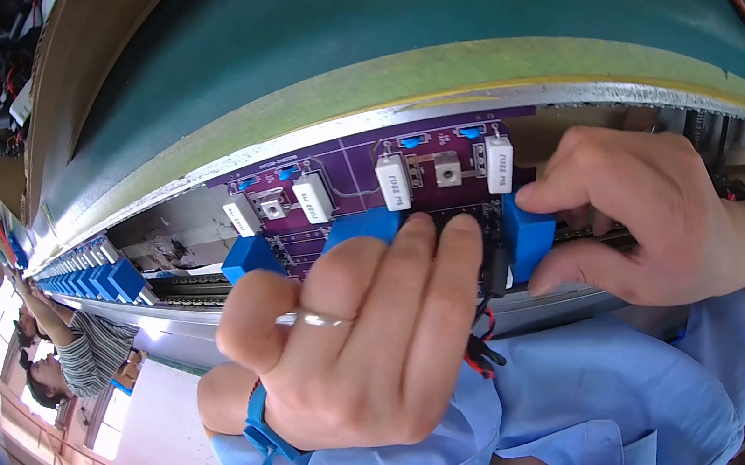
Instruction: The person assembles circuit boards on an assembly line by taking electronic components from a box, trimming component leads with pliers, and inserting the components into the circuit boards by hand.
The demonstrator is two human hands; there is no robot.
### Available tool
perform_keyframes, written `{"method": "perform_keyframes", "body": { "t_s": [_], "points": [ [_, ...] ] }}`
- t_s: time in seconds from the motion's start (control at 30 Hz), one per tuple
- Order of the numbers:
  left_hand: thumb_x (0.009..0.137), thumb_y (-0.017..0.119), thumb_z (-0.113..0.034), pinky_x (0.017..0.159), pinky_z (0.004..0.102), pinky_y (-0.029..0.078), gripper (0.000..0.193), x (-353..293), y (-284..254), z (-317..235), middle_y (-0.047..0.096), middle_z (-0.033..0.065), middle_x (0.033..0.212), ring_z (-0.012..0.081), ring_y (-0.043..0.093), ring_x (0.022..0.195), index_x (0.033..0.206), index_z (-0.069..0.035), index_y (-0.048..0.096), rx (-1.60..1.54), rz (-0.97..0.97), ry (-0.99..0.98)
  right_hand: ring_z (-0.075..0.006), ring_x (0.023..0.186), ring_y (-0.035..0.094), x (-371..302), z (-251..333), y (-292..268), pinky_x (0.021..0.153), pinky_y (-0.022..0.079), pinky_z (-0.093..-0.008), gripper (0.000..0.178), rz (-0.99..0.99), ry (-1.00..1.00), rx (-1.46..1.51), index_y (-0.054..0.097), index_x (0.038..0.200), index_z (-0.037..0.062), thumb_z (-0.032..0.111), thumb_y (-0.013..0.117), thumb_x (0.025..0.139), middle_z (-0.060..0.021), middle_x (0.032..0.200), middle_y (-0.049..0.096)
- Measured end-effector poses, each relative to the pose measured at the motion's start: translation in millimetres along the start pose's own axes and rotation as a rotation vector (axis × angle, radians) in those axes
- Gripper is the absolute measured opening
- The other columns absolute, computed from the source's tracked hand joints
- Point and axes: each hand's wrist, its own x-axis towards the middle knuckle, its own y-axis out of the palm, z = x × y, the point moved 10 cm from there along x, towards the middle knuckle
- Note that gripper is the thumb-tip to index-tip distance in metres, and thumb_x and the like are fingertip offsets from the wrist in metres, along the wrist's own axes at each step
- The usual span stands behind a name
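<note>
The right hand's grip [648,220], thumb and forefinger apart, touches a blue block [531,238].

The left hand [358,338] lies over a purple circuit board [359,170]; the right hand [647,206] is at a blue block [529,240].

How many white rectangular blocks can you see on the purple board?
4, in a row across the purple board: leftmost block, second block, third block and rightmost block. The left hand may hide more.
</note>
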Motion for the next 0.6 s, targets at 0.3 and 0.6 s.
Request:
{"method": "perform_keyframes", "body": {
  "t_s": [0.3,0.6],
  "points": [
    [0.064,0.064,-0.021,0.068,0.0308,0.026,0.028,16.0,3.3,-18.5,0.07,0.0017,0.077,0.0107,0.058,0.07,0.087,-0.008,0.073,0.052,0.028,0.122,-0.0221,0.063,0.063,-8.5,-14.6,-13.4,0.047,0.05,-0.0289,0.047,0.026,0.086,0.185,0.059,0.098,-0.0044,0.016,0.086,0.065,-0.0116,0.078,0.062],
    [0.056,0.062,-0.021,0.055,0.0286,0.018,0.028,22.3,-0.3,-34.7,0.066,-0.0028,0.07,0.0068,0.05,0.066,0.08,-0.013,0.073,0.103,-0.123,0.44,-0.0246,0.059,0.062,-8.1,-9.2,-18.9,0.048,0.05,-0.0317,0.049,0.035,0.001,0.124,0.059,0.095,-0.0035,0.018,0.086,0.06,-0.0123,0.074,0.059]
  ]
}}
